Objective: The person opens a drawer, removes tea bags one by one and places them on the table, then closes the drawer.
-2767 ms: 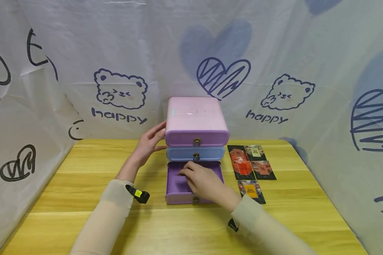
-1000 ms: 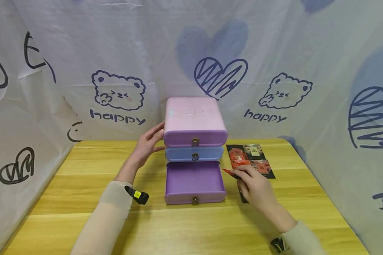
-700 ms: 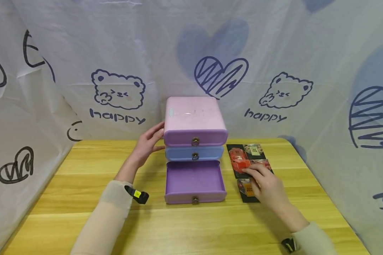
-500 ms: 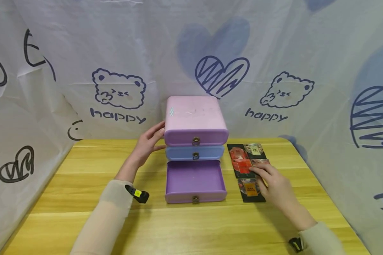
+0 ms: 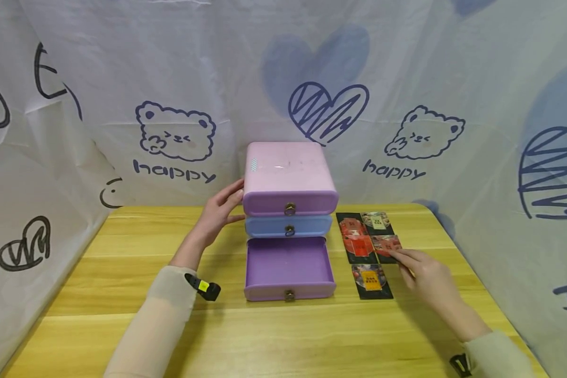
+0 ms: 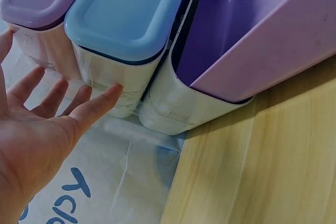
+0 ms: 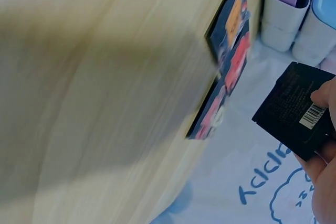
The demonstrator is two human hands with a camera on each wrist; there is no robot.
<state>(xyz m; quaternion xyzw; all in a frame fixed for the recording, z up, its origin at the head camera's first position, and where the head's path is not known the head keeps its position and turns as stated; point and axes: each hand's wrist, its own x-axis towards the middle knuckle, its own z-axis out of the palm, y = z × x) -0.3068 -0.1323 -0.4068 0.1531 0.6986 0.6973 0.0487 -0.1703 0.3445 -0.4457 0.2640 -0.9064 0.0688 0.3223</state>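
My right hand pinches the near edge of a red-fronted sachet on the right of the table. In the right wrist view that sachet's black back with a barcode shows under the thumb, tilted up. Several flat sachets lie around it: an orange one nearest, two red ones to the left and one with a pale label behind. My left hand rests its spread fingers on the left side of the stacked drawer box. The bottom purple drawer is pulled out with nothing in it.
The top purple drawer and the blue middle drawer are pushed in; small ring pulls sit on their fronts. A printed cloth hangs behind and beside the wooden table.
My right hand has come out of the bottom drawer, carried a red sachet to the right, then shifted across the sachets to the right-hand one. The left hand has stayed put.
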